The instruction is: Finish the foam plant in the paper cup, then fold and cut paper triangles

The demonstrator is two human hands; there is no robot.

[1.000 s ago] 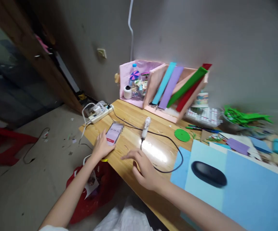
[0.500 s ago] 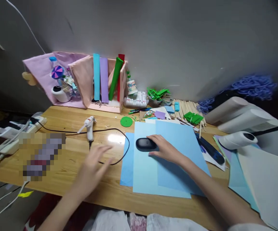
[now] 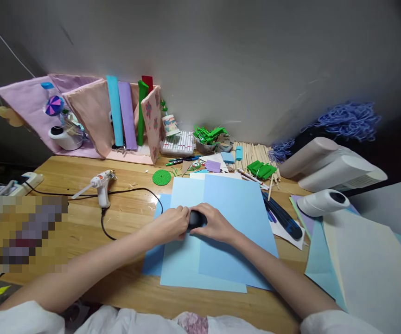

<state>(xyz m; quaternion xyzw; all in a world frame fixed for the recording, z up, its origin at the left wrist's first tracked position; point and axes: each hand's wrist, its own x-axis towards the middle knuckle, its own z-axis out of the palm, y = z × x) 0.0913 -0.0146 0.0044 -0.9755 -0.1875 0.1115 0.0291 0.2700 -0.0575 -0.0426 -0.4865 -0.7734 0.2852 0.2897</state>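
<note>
Left hand (image 3: 168, 226) has swung in beside the right hand (image 3: 216, 225), and both now wrap their fingers around the black case (image 3: 196, 219) on the blue sheets (image 3: 237, 208), a two-handed hold.

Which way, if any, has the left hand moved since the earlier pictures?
Yes. The left hand has moved right, off the bare wood beside the glue gun onto the blue paper, touching the black case.
</note>
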